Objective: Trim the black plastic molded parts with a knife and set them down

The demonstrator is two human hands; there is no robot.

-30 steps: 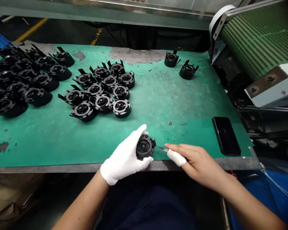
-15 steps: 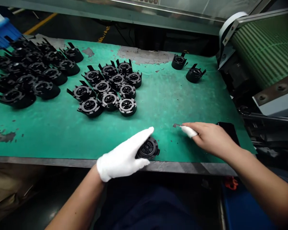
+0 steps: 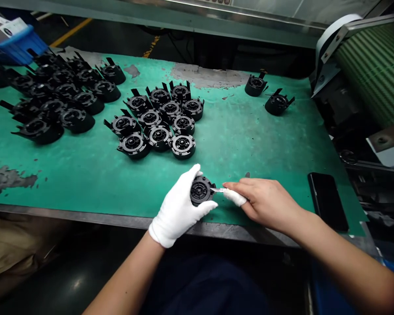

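Note:
My left hand [image 3: 180, 205], in a white glove, is closed around a round black plastic part [image 3: 199, 191] near the table's front edge. Ribbed rings show on the part's upper face. My right hand [image 3: 265, 201] is bare apart from a white cover on the thumb. Between that thumb and the fingers it pinches a small knife [image 3: 219, 190], whose thin metal blade meets the right rim of the black part. Most of the knife's handle is hidden in the hand.
Several black plastic housings [image 3: 159, 136] stand grouped on the green table [image 3: 236, 144], with a larger cluster [image 3: 77, 119] at the left. Two more housings [image 3: 277, 104] stand at the back right. A black phone [image 3: 328, 201] lies right of my hand. A green conveyor belt [image 3: 377, 65] borders the right; a blue bin [image 3: 19, 46] sits back left.
My right hand has moved left, bringing the blade to the black part's rim. My left hand has lifted slightly with the part. The phone is now uncovered, and the view has shifted somewhat.

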